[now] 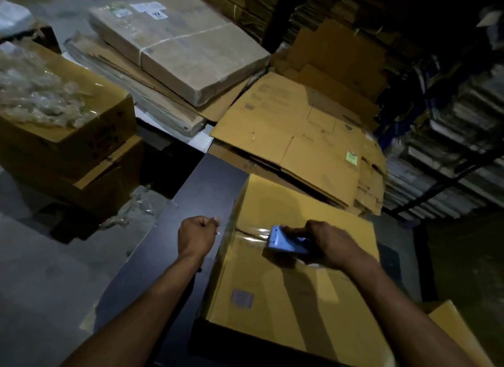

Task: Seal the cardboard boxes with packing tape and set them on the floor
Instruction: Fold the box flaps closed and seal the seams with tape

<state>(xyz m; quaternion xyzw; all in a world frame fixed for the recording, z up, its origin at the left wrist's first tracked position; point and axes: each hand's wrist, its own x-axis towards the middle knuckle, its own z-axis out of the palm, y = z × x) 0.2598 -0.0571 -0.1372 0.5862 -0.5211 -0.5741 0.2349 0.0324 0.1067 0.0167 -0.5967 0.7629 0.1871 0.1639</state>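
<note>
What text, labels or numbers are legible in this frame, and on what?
"Y": dark mark on a white label on the strapped flat bundle; reading uncertain.
Green sticker on the flattened carton: print blurred.
Faint printed lines on that carton: too faint to read.
Bluish label on the box being taped: blurred.
Dark print on the open box at left: too blurred to read.

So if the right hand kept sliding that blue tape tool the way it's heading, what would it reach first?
Probably the box's left top edge: the right hand points the tape dispenser leftward along the shiny tape. Just beyond waits the left hand, though depth is unclear.
</note>
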